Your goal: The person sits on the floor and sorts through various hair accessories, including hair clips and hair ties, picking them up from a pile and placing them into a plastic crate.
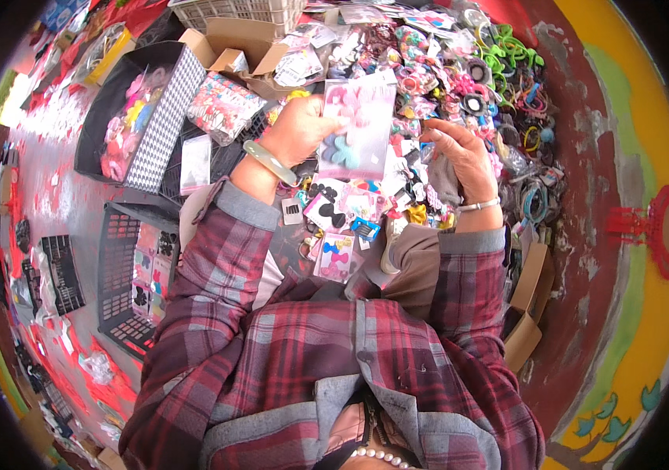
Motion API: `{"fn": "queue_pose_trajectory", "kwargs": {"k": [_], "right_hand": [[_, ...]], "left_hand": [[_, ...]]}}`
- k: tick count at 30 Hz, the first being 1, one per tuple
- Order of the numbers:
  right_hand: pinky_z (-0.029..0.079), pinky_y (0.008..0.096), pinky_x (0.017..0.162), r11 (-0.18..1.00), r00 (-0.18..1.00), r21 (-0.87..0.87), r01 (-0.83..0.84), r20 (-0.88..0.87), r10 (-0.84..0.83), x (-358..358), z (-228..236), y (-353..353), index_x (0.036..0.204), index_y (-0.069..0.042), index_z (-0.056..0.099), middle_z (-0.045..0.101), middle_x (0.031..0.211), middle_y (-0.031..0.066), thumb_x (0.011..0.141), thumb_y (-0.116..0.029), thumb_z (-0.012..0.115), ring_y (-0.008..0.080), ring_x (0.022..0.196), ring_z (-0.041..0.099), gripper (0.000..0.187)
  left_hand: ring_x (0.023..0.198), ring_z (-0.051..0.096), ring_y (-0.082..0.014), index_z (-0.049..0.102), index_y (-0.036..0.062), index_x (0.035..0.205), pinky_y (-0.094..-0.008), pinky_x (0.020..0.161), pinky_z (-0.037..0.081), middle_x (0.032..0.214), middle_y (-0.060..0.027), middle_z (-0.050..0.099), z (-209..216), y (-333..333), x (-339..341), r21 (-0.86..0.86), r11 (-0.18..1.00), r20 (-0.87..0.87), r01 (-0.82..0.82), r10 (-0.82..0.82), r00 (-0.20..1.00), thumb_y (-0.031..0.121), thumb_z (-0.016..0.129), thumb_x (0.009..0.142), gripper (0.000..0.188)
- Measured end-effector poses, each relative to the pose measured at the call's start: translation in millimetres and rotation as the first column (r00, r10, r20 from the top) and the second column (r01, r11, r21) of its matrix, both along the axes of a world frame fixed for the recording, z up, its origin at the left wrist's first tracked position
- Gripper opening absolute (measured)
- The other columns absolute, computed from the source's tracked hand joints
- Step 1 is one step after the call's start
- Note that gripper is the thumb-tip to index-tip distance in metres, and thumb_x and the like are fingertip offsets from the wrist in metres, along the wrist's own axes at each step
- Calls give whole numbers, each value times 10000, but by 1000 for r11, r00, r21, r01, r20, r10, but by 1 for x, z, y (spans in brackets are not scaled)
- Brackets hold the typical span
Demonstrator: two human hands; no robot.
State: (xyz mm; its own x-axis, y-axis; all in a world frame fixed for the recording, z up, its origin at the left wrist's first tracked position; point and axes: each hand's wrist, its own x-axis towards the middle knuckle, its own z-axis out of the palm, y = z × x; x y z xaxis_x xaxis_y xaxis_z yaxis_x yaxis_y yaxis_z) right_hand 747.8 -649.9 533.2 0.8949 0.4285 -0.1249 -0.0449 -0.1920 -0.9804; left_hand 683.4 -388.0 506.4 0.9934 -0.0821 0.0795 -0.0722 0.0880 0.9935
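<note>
Between thumb and fingers of the left hand (297,135), 1 clear packet (377,110) of pink and blue-grey bows (341,153) is being gripped by its left edge; right of it, the right hand (466,162) is hovering, fingers half-curled, near heaped hair accessories (421,74); whether gripping, I cannot tell; left of the left fingers, a red-patterned packet (225,107) is lying.

Open brown cardboard box (234,33) beside a pale plastic lattice crate (272,9); yellow painted border (652,117) bearing a red motif (651,225).
</note>
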Motion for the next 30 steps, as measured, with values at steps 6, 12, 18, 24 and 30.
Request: {"fn": "queue_pose_trajectory", "kwargs": {"k": [6,12,18,24,30], "right_hand": [[405,221,616,973,970,-54,-224,82,228,-5,-14,26,817,-2,645,596,740,24,756,-183,680,73,672,509,194],[376,214,531,980,984,-95,-177,-53,173,-8,-24,27,761,-22,646,565,645,-30,765,-148,684,54,590,474,132],[381,193,583,991,988,-28,-127,-90,124,-4,-23,24,804,-5,629,572,713,-25,789,-110,648,44,648,487,107],[409,190,635,976,970,-50,-211,-135,203,-4,-18,17,860,3,633,594,769,-21,786,-100,640,47,698,517,128],[379,196,576,971,967,-57,-231,-122,223,-9,-16,18,840,-7,646,573,713,-29,779,-144,651,44,644,485,149]], "left_hand": [[866,578,-109,543,-9,1117,-256,783,458,1014,-65,623,-14,-16,-8,93,904,-152,418,-402,903,71,533,843,286],[845,570,-94,533,8,1121,-249,770,457,973,-38,621,-11,-28,-9,51,926,-255,374,-350,901,108,655,756,398],[724,589,-101,633,9,911,-257,658,479,836,-42,645,-24,-35,-6,192,964,-189,186,-149,971,106,717,640,300],[676,582,-92,659,11,835,-248,628,473,744,-33,642,-15,-38,-8,133,972,-355,194,-136,925,107,695,668,196],[739,574,-77,640,7,955,-229,660,465,830,-20,640,-24,-32,-8,154,929,-306,335,-278,911,87,627,763,208]]}}
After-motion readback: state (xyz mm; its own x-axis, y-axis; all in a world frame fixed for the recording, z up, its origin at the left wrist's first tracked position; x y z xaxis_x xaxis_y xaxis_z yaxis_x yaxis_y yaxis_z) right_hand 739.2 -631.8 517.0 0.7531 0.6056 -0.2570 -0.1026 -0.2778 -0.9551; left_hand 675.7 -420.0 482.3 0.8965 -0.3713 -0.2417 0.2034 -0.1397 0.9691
